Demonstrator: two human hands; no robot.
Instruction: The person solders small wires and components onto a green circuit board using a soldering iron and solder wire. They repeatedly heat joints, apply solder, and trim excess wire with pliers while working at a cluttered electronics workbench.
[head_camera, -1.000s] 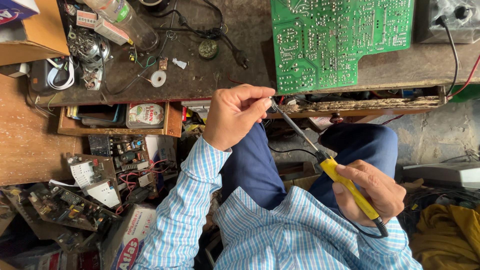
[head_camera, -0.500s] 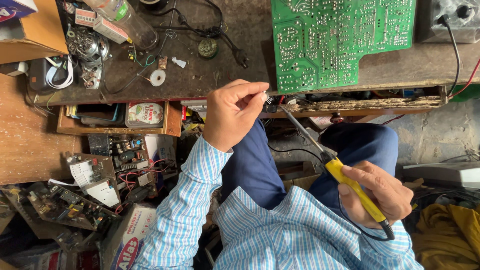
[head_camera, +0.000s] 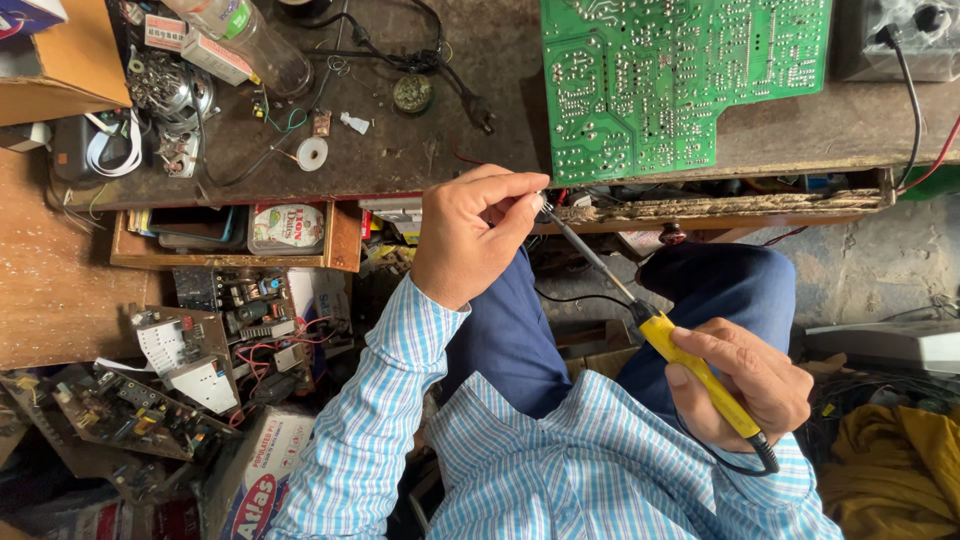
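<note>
My right hand grips the yellow handle of a soldering iron over my lap, its dark metal shaft pointing up and left. My left hand pinches something very small at the iron's tip, just in front of the workbench edge; what it holds is too small to tell. A large green circuit board lies solder side up on the dark workbench, beyond both hands.
A clear bottle, a small solder spool, a round tin and tangled black wires sit on the bench. An open drawer and piles of old circuit boards lie at left. A grey unit stands at top right.
My right hand with the iron has shifted slightly right and down. My left hand has stayed pinched at the iron's tip.
</note>
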